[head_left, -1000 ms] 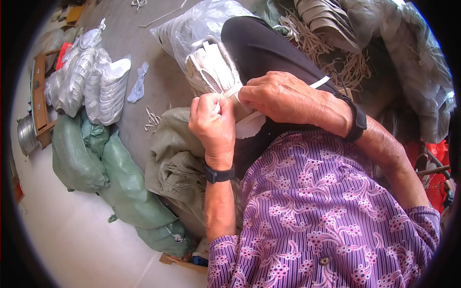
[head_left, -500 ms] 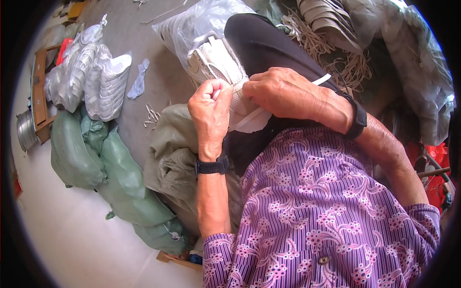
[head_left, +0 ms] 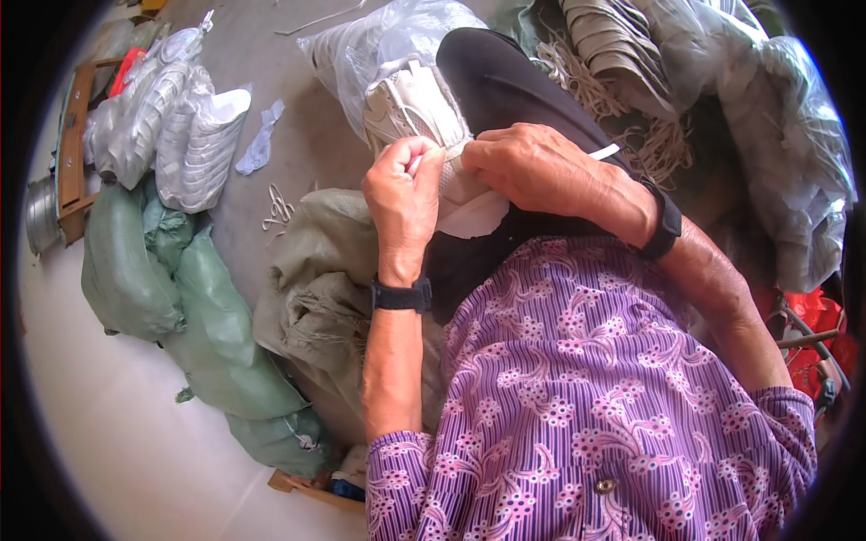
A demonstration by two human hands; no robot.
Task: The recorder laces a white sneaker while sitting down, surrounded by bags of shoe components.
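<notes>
A cream-white shoe upper (head_left: 397, 104) rests against my dark-trousered leg, its tongue end pointing away from me. Over its toe part, my left hand (head_left: 403, 194) is closed, with thumb and forefinger pinching a flat white shoelace (head_left: 455, 151). Just to the right, my right hand (head_left: 532, 171) is closed on the same lace. The two sets of fingertips nearly meet, and a short stretch of lace shows between them. A pale lace end (head_left: 605, 151) sticks out past the right hand's knuckles. My hands hide part of the upper's lacing.
Clear plastic (head_left: 338, 54) lies behind the upper. At far right are a bundle of pale laces (head_left: 663, 144), stacked grey uppers (head_left: 618, 45) and plastic bags (head_left: 776, 135). On the left, green sacks (head_left: 225, 334), wrapped white uppers (head_left: 194, 144) and a wooden frame (head_left: 70, 153) stand. A beige sack (head_left: 311, 279) lies near my left wrist.
The view has shifted slightly. My left fingertips have come up close to my right ones, with the lace between them. Both hands stay closed over the upper.
</notes>
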